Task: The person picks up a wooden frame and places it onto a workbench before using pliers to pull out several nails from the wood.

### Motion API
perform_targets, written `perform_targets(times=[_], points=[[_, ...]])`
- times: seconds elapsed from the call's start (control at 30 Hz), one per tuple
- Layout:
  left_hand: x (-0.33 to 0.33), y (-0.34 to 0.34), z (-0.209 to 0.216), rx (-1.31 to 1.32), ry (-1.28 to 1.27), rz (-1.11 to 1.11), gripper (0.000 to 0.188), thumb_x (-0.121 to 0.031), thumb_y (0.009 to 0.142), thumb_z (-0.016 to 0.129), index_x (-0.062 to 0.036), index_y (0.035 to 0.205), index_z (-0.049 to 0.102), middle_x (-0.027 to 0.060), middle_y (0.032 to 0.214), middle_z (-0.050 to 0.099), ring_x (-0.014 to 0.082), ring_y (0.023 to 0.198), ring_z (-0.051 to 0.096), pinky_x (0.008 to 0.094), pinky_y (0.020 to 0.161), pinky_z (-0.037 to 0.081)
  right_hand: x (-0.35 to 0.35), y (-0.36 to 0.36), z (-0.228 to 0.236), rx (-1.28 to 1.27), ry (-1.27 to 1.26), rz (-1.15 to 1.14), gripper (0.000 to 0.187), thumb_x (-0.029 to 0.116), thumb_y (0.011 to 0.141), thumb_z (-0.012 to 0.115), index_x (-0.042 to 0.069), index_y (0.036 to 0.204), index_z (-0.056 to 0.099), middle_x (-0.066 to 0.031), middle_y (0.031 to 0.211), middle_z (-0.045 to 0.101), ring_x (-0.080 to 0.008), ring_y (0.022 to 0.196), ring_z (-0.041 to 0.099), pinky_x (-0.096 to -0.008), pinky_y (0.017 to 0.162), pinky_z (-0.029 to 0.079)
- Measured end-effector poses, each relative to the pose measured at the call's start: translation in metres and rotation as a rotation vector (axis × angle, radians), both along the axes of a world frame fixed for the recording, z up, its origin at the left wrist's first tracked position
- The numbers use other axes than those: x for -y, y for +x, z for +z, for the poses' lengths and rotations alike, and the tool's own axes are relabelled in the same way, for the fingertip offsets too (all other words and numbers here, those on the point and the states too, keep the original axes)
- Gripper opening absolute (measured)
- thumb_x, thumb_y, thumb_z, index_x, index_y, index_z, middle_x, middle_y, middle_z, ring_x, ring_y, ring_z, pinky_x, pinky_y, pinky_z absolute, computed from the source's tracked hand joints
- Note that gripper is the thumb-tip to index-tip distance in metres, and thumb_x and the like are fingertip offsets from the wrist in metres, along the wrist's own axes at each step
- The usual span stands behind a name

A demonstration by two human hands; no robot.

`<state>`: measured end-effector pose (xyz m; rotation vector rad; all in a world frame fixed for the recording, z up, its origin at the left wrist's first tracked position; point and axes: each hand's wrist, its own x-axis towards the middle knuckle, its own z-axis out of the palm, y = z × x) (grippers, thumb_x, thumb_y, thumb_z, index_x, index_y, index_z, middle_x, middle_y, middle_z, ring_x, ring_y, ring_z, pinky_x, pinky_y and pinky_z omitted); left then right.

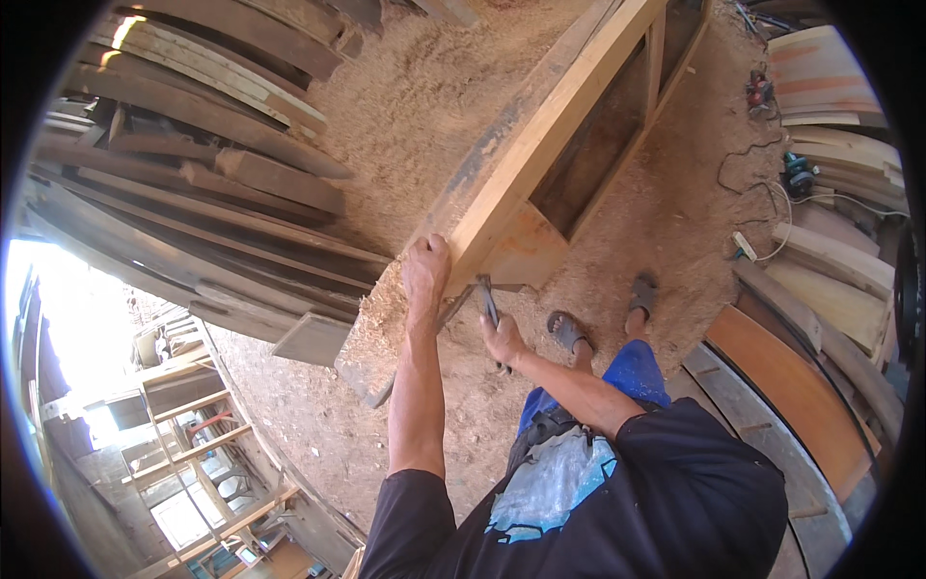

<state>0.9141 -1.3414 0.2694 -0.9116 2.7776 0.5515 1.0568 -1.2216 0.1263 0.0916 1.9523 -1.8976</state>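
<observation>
A long pale wooden frame (pixel 540 145) with crosspieces and dark openings stands on edge along a worn plank bench (pixel 439 227). My left hand (pixel 426 265) is closed at the frame's near end, against its upper corner; the fingertips are hidden. Just right of that end, my right hand (pixel 503 340) grips a dark metal hand tool (pixel 490 301), perhaps pincers, its head pointing up toward the lower part of the frame. My palm hides much of the tool. Wood shavings (pixel 384 307) lie heaped on the bench end, left of my left hand.
Long planks (pixel 222 174) are stacked at the left. Sawdust covers the floor (pixel 424 116). Right of my sandalled feet, a teal power tool (pixel 798 177), a red one (pixel 759 94) and cords lie near more boards (pixel 839 256). An orange-brown panel (pixel 796 396) leans at lower right.
</observation>
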Motion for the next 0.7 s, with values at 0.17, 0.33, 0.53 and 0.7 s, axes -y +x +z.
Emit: perform_targets(times=[0.17,0.33,0.53,0.7], points=[[0.007,0.009,-0.004,-0.03,0.012,0.011,0.052,-0.041,0.092,0.04,0.0015,0.102,0.068,0.0317,0.111,0.062,0.0483,0.105,0.059,0.0528,0.096,0.043,-0.045,0.016,0.022,0.126,0.05,0.275,0.028,0.029,0.096,0.055,0.002,0.09,0.057,-0.0097,0.063,0.055,-0.0206,0.059,0.057,-0.039,0.059,0.047],[-0.01,0.034,0.013,-0.745,0.066,0.112,0.03,-0.025,0.097,0.05,0.0009,0.085,0.056,0.0219,0.073,0.057,0.0392,0.069,0.057,0.0473,0.066,0.044,-0.129,-0.017,0.065,0.032,0.31,0.357,0.028,0.029,0.094,0.056,0.002,0.093,0.059,-0.0182,0.071,0.061,-0.0304,0.07,0.063,-0.0439,0.067,0.048],[-0.076,0.086,-0.025,-0.613,1.269,0.483,0.037,-0.037,0.104,0.04,-0.0099,0.085,0.057,0.0025,0.067,0.054,0.0195,0.059,0.052,0.0333,0.055,0.042,-0.199,-0.045,0.139,-0.124,0.506,0.366,0.028,0.028,0.092,0.057,0.001,0.096,0.061,-0.0276,0.082,0.064,-0.0436,0.085,0.064,-0.0493,0.075,0.048],[-0.148,0.083,-0.055,-0.241,1.929,0.665,0.052,-0.048,0.104,0.032,-0.0031,0.097,0.058,0.0126,0.085,0.062,0.0254,0.078,0.06,0.0374,0.073,0.051,-0.235,-0.044,0.142,-0.172,0.658,0.418,0.032,0.027,0.09,0.059,-0.001,0.104,0.063,-0.0282,0.085,0.065,-0.0445,0.089,0.064,-0.051,0.079,0.048]])
